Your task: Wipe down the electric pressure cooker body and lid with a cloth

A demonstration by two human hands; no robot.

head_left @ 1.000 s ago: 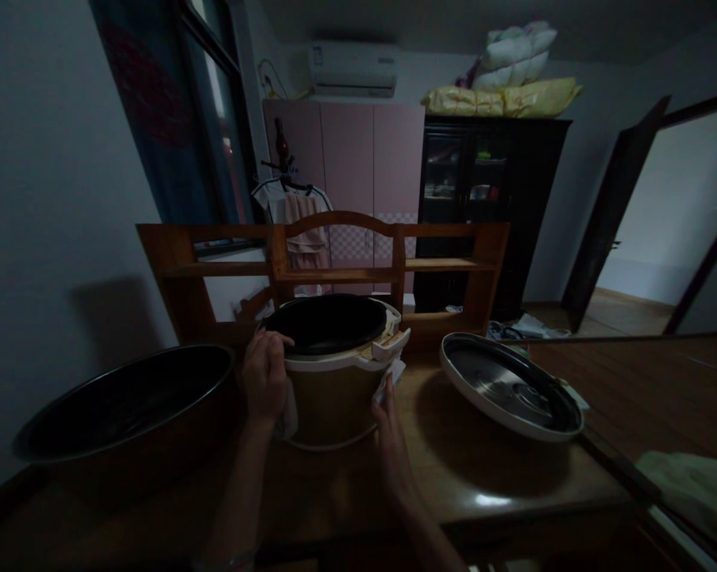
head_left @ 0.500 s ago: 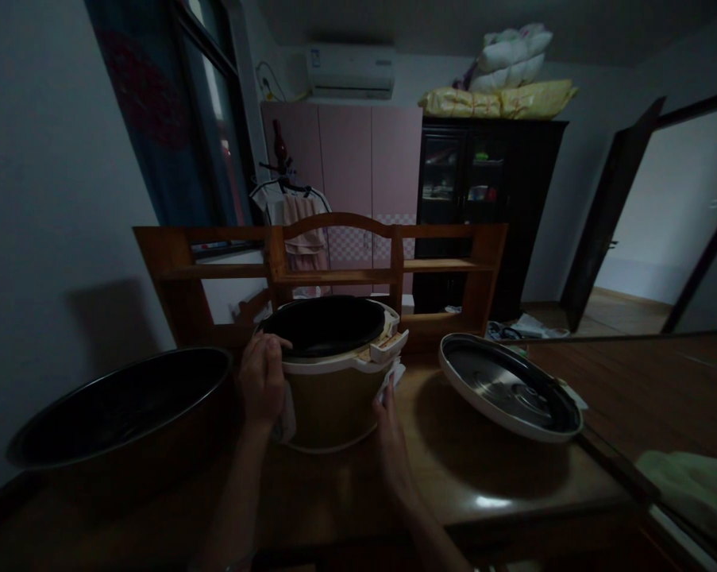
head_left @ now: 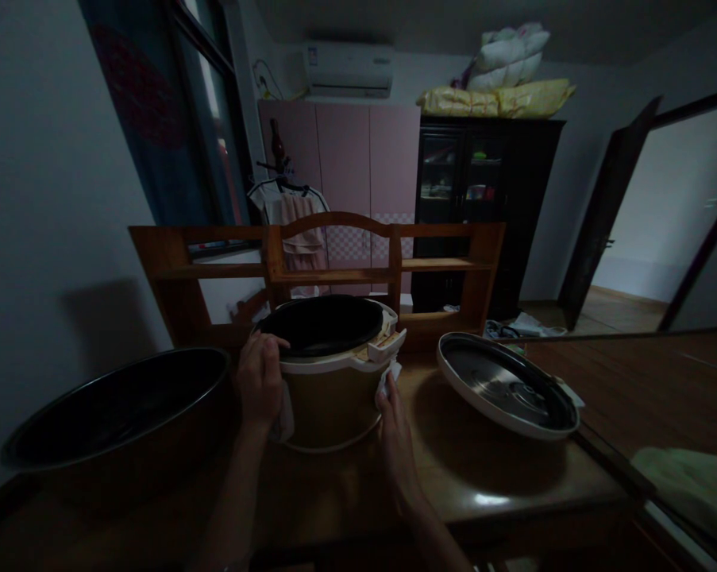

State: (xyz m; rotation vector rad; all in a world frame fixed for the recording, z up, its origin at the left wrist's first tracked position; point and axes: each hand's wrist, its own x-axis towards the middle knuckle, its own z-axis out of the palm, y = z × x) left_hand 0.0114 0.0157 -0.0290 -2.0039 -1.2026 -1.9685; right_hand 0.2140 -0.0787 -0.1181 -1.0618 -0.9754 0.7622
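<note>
In front of me on the wooden desk stands a rice cooker body (head_left: 328, 405) with a white rim, its dark opening (head_left: 322, 326) facing up. My left hand (head_left: 261, 377) grips the cooker's left edge, fingertips over the rim. A pale, cloth-like piece (head_left: 285, 417) hangs below that hand against the cooker's side. My right hand (head_left: 395, 417) pinches a white cloth (head_left: 389, 376) against the right side, below the white latch (head_left: 387, 345). Left of the cooker sits a wide dark inner pot (head_left: 120, 405). To the right lies the detached lid (head_left: 506, 387), inner side up.
A low wooden shelf unit (head_left: 334, 276) rises along the desk's back edge. Light green cloth (head_left: 685, 485) lies at the lower right, beside a brown wooden surface (head_left: 644, 381). Farther off are a pink wardrobe (head_left: 343, 159), a black cabinet (head_left: 525, 183) and an open door (head_left: 608, 206).
My right hand with the cloth has shifted very slightly along the cooker's right side. The left hand keeps its grip, and the whole view has drifted a little.
</note>
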